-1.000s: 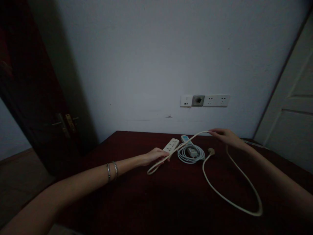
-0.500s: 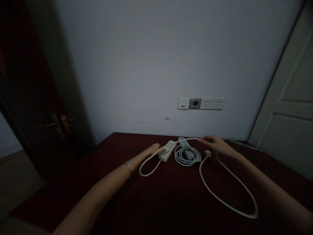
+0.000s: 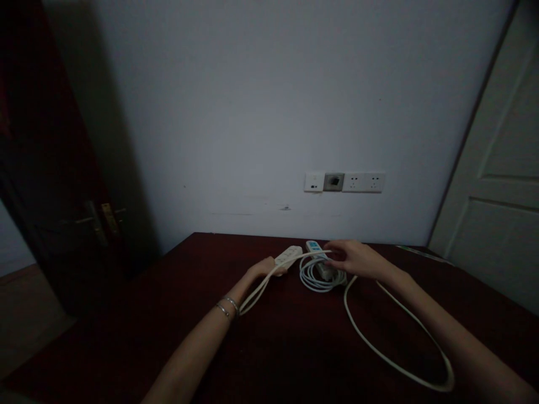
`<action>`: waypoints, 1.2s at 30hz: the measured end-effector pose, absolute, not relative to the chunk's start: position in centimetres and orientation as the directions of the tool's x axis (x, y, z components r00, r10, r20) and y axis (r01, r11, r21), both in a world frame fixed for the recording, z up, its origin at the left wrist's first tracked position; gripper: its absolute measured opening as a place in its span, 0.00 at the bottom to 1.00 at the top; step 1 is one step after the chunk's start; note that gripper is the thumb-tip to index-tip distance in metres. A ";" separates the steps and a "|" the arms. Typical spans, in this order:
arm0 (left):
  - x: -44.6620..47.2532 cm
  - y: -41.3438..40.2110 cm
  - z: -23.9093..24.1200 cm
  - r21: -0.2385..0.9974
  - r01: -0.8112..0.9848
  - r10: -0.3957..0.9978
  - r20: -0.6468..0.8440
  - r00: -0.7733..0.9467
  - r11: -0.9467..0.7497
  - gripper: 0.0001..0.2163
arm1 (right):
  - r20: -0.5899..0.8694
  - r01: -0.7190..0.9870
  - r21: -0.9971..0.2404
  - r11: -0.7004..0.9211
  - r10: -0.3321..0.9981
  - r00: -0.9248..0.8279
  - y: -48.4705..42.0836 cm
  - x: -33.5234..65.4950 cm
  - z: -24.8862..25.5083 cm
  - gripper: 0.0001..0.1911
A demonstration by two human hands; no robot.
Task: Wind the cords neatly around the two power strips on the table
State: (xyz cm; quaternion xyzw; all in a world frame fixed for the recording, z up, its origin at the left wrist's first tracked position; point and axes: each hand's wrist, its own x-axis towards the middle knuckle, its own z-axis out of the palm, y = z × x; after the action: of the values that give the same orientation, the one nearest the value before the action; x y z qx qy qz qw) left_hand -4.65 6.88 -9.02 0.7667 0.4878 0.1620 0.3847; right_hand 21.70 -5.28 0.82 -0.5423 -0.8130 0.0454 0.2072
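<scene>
My left hand (image 3: 264, 267) is closed around the cream power strip (image 3: 288, 255) and a loop of its cream cord (image 3: 391, 359), which hangs down past my wrist. My right hand (image 3: 353, 259) pinches the same cord near the strip, with the cord stretched between both hands. From my right hand the cord runs in a wide loop across the dark red table (image 3: 295, 348) to the right. Just below my right hand lies a second strip with a blue label (image 3: 314, 246) and its coiled pale cable (image 3: 315, 276).
Wall sockets (image 3: 344, 182) sit on the white wall behind the table. A dark wooden door with a brass handle (image 3: 101, 219) stands open at the left. A white door (image 3: 497, 224) is at the right.
My right hand has moved left along the cord toward the strip, shortening the span between my hands. The loop by my left hand has been gathered up. The plug end is now hidden.
</scene>
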 end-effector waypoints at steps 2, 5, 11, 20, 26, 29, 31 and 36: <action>-5.5 7.5 -8.9 0.740 0.641 0.889 -0.134 0.437 -0.203 0.16 | 0.293 0.848 -0.290 0.443 0.885 -0.362 -5.8 19.8 0.9 0.20; -6.9 8.1 -8.4 0.753 0.630 0.903 -0.117 0.413 -0.190 0.17 | 0.227 0.795 -0.341 0.502 0.864 -0.449 -6.1 17.3 0.6 0.16; -9.6 7.8 -5.6 0.934 0.264 0.905 0.116 0.409 -0.239 0.21 | 0.047 0.665 -0.572 0.480 0.829 -0.557 -4.8 15.8 -0.1 0.12; -15.4 6.3 0.5 0.874 0.012 0.759 0.416 0.501 -0.486 0.32 | -0.022 0.182 -0.983 0.006 0.988 -0.153 -1.2 19.9 -1.4 0.16; -15.3 4.3 2.3 0.734 0.299 0.616 0.201 0.762 -0.610 0.33 | 0.058 -0.296 -0.952 0.074 0.996 0.064 -0.2 21.4 -1.2 0.14; -13.6 4.1 1.8 0.596 0.412 0.597 0.144 0.789 -0.689 0.31 | 0.137 -0.399 -0.901 0.170 0.984 0.111 -0.7 21.9 -0.3 0.13; -12.7 4.5 1.0 0.521 0.459 0.604 0.144 0.784 -0.720 0.29 | 0.185 -0.431 -0.873 0.228 0.973 0.141 -1.4 22.2 0.5 0.12; -11.7 5.8 -1.2 0.516 0.512 0.639 0.092 0.764 -0.687 0.27 | 0.264 -0.476 -0.822 0.313 0.950 0.168 -3.0 22.3 2.4 0.09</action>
State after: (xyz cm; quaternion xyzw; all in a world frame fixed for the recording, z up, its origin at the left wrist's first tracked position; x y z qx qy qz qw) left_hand -11.66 5.78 -1.20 0.9086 0.3166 0.1334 0.2374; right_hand 22.33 -3.02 2.36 -0.2961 -0.4001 0.5057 0.7047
